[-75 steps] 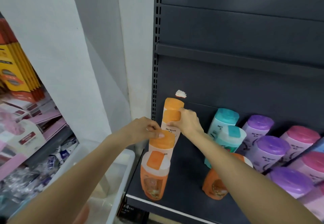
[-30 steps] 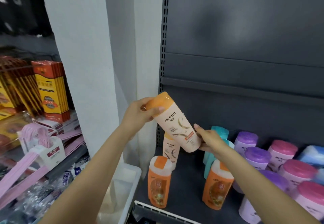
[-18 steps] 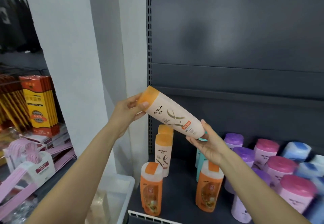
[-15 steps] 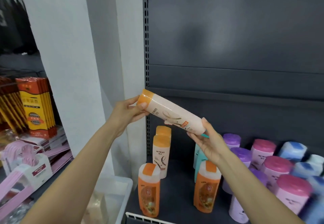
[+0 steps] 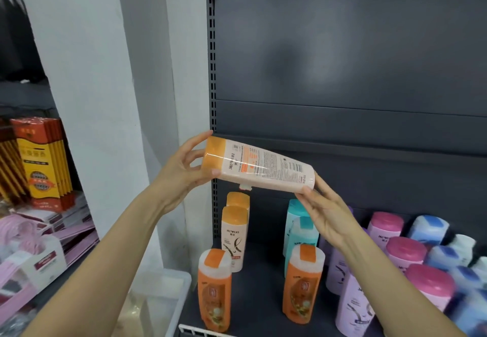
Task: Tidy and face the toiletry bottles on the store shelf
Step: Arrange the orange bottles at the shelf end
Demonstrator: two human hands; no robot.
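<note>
Holding cream bottle [image 5: 259, 165] sideways, left hand [image 5: 181, 170] gripping cap, right hand [image 5: 325, 211] cupping base

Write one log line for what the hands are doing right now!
left hand: grips cap end | right hand: supports base | cream bottle: sideways above shelf, back label showing

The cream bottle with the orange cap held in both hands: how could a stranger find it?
Look at the dark grey shelf unit. Before it, the left hand and right hand hold a cream bottle with an orange cap. It alone lies sideways in the air, small print facing out.
</note>
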